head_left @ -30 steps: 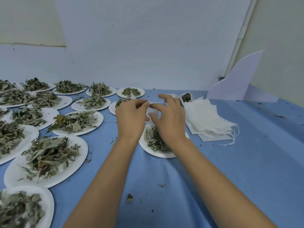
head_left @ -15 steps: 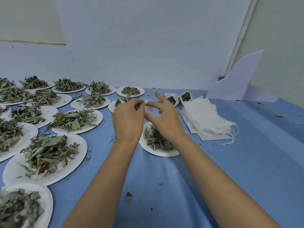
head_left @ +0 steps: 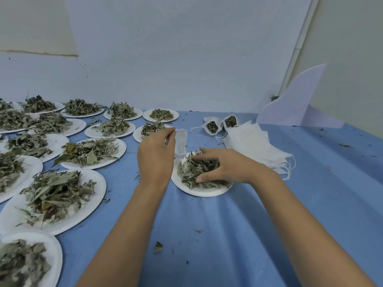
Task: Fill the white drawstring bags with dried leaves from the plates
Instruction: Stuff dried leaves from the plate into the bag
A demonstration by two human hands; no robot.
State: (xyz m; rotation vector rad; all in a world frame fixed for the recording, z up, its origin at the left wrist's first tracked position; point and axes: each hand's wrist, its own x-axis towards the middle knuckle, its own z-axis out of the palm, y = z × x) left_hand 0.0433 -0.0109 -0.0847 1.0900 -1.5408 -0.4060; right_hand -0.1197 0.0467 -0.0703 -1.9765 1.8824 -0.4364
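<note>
- The fingers (head_left: 204, 156) of the right hand (head_left: 226, 168) are curled into the dried leaves (head_left: 191, 170), and a bunch is clasped against the thumb.
- The top edge of a white bag (head_left: 180, 142) is pinched by the fingers of the left hand (head_left: 155, 160). The bag is hung with its long axis roughly upright, and its lower end is at the far-left rim of the plate (head_left: 199, 193).
- The bag lies just beside the right fingers, up and to their left. A short lift is judged sufficient. Whether its mouth is open cannot be told.
- On the blue desk (head_left: 228, 235), a stack of empty bags (head_left: 252, 146) lies to the right, with two filled bags (head_left: 212, 126) behind it.
</note>
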